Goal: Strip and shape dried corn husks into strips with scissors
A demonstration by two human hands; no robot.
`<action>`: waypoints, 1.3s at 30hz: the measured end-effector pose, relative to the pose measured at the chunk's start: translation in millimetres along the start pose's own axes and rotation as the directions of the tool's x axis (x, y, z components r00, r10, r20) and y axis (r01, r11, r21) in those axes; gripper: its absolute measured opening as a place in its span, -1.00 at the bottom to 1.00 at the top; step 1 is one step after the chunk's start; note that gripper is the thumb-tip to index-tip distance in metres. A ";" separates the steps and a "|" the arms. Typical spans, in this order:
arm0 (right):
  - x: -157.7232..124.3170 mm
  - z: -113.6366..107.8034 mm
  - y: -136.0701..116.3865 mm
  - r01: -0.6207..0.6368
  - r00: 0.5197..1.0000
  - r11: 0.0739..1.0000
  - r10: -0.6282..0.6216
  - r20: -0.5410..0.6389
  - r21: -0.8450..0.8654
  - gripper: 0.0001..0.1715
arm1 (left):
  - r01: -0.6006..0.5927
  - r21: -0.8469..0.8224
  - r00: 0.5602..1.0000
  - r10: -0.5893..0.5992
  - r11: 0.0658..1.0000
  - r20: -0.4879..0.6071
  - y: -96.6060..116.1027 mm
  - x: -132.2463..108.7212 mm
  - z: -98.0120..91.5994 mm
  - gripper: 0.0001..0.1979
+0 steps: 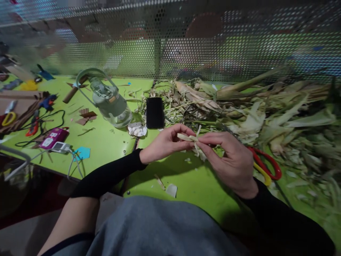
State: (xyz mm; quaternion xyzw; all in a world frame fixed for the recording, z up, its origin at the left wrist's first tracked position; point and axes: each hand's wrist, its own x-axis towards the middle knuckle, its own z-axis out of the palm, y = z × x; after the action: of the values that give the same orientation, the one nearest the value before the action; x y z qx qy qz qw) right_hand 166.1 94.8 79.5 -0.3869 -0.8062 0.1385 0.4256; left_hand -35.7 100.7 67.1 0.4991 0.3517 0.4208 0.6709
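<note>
Item one, the piece in work: a pale folded strip of corn husk (184, 137), held in the air between both hands, above the near part of a lime-green tabletop (197, 185). Item two, left hand (170, 142): thumb and forefinger closed on the strip's left end; the curl of the other fingers is partly hidden from where I stand. Item three, right hand (231, 156): thumb and fingertips pinched together where narrow strands cross the strip; the exact grip under the fingertips cannot be told. Item four, scissors (269, 165) with red and yellow handles, lying just beside the right wrist, blades out of sight. Item five, a heap of dry husks and leaves (253, 117), loose, spread along the right and far side. Item six, a black smartphone (155, 113), flat at the heap's left edge, near a crumpled white tissue (137, 129) and a handled clear bottle (113, 106). Item seven, a purple device (54, 138) with a white cable, far left. Risks noted: dry husk may split along its grain if pulled too hard; a slackened pinch could let the crossed strands spring apart; a backward sweep of the right forearm might knock the scissors; bits from the heap could stray over the smartphone.
</note>
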 end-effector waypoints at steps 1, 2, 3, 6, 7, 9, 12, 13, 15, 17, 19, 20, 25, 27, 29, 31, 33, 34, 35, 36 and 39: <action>0.0 -0.3 -0.8 0.008 1.000 1.000 -0.008 -0.002 -0.006 -0.88 | 0.003 0.005 1.000 -0.003 1.000 0.000 -0.7 -0.3 -0.6 -0.59; -0.1 -0.6 -1.4 0.011 1.000 1.000 -0.011 -0.007 -0.016 -0.88 | 0.003 0.011 1.000 -0.003 1.000 -0.001 -1.7 -0.6 -1.1 -0.60; -0.1 -0.9 -1.8 0.011 1.000 1.000 -0.012 -0.013 -0.027 -0.89 | -0.001 0.015 1.000 0.001 1.000 -0.003 -2.7 -0.8 -1.4 -0.61; 0.0 -2.4 -1.8 0.029 0.999 0.999 -0.030 -0.029 -0.038 -0.91 | -0.035 0.017 0.999 0.035 0.999 -0.001 -5.3 -1.3 -1.3 -0.58; 0.2 -3.0 -1.7 0.039 0.999 0.999 -0.040 -0.028 -0.032 -0.91 | -0.048 0.013 0.999 0.048 0.999 0.003 -5.7 -1.5 -1.0 -0.55; 0.6 -4.3 -2.0 0.057 0.998 0.998 -0.057 -0.020 -0.017 -0.91 | -0.076 0.004 0.997 0.076 0.997 0.013 -5.7 -2.1 -0.2 -0.53; 0.5 -6.6 -3.7 0.071 0.997 0.997 -0.071 -0.009 -0.031 -0.90 | -0.153 0.014 0.988 0.153 0.988 0.030 -5.3 -3.7 1.0 -0.56; -0.1 -7.5 -4.0 0.085 0.996 0.995 -0.086 -0.007 -0.053 -0.89 | -0.190 0.031 0.981 0.189 0.981 0.033 -5.5 -4.3 1.4 -0.58; -2.1 -9.8 -3.1 0.138 0.990 0.983 -0.138 0.007 -0.118 -0.86 | -0.273 0.080 0.962 0.271 0.959 0.029 -7.2 -5.5 2.0 -0.60; -5.1 -12.8 0.3 0.206 0.978 0.961 -0.201 0.048 -0.184 -0.83 | -0.321 0.129 0.947 0.321 0.938 0.018 -10.7 -6.3 2.3 -0.56; -8.2 -16.1 5.4 0.267 0.963 0.936 -0.252 0.093 -0.231 -0.80 | -0.315 0.160 0.947 0.320 0.936 -0.005 -15.1 -6.6 2.2 -0.48; -9.4 -17.5 7.8 0.298 0.954 0.922 -0.280 0.106 -0.245 -0.78 | -0.299 0.167 0.952 0.306 0.940 -0.017 -17.2 -6.5 2.0 -0.44; -10.4 -19.8 9.0 0.471 0.876 0.828 -0.481 0.048 -0.305 -0.59 | -0.252 0.139 0.965 0.260 0.958 -0.043 -21.9 -4.1 0.6 -0.34; -8.9 -18.7 4.8 0.473 0.869 0.826 -0.495 0.008 -0.306 -0.58 | -0.252 0.113 0.965 0.259 0.961 -0.048 -20.9 -3.4 0.7 -0.35; -6.9 -16.7 0.6 0.393 0.908 0.869 -0.418 -0.021 -0.300 -0.67 | -0.266 0.086 0.962 0.270 0.960 -0.038 -19.2 -3.4 1.3 -0.40; -4.8 -14.0 -2.1 0.288 0.951 0.912 -0.309 -0.027 -0.292 -0.79 | -0.269 0.068 0.962 0.271 0.961 -0.023 -17.4 -4.0 2.2 -0.46; -2.9 -11.4 -2.9 0.210 0.976 0.939 -0.220 -0.006 -0.271 -0.84 | -0.236 0.065 0.971 0.238 0.970 -0.025 -15.6 -4.9 3.2 -0.50; -2.2 -10.5 -2.7 0.191 0.981 0.949 -0.196 0.004 -0.252 -0.85 | -0.207 0.063 0.977 0.210 0.976 -0.033 -14.6 -5.4 3.8 -0.50; -1.7 -9.8 -2.3 0.187 0.982 0.954 -0.190 0.010 -0.233 -0.86 | -0.178 0.055 0.983 0.180 0.983 -0.044 -13.7 -5.7 4.4 -0.49; -1.4 -9.3 -1.7 0.192 0.981 0.956 -0.195 0.010 -0.220 -0.86 | -0.154 0.037 0.986 0.156 0.987 -0.054 -12.8 -5.9 5.1 -0.48; -1.2 -9.0 -0.2 0.253 0.966 0.940 -0.258 0.007 -0.230 -0.84 | -0.120 -0.040 0.991 0.117 0.992 -0.067 -11.7 -5.3 7.4 -0.48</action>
State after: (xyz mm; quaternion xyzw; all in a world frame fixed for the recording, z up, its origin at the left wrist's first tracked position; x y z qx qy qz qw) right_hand 173.6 92.8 84.3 -0.3271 -0.8552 -0.0163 0.4016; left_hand -28.7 91.3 57.9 0.4905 0.3334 0.4833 0.6439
